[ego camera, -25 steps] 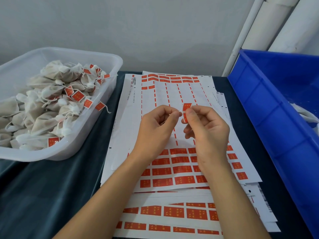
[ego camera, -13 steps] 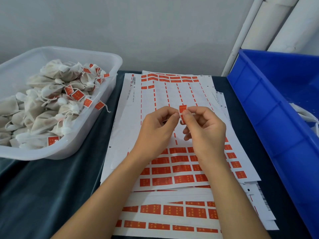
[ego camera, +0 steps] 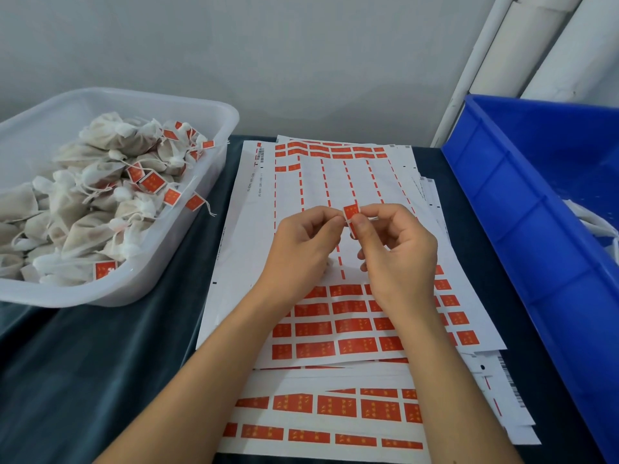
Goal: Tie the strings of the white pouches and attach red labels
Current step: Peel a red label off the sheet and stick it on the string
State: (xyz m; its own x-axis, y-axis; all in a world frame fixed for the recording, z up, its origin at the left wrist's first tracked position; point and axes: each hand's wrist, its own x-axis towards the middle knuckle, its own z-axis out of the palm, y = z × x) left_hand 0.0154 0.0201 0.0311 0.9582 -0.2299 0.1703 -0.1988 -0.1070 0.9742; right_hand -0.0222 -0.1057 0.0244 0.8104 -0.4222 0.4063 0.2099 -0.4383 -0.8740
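Head view: dark teal cloth-covered surface (ego camera: 100, 363) against a plain grey wall (ego camera: 268, 45). Stacked white sheets of red stickers (ego camera: 335, 329) lie centre. Above them, left hand (ego camera: 298, 249) and right hand (ego camera: 398, 259) both pinch one small red label (ego camera: 351, 212). Left of sheets: translucent plastic tub (ego camera: 187, 229) of tied white pouches (ego camera: 83, 209). Right: blue plastic crate (ego camera: 536, 246).

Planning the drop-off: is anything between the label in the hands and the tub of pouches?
Nothing visible. The red label, pinched by both hands, is above the label sheets; only bare sheet and dark cloth lie toward the clear tub.
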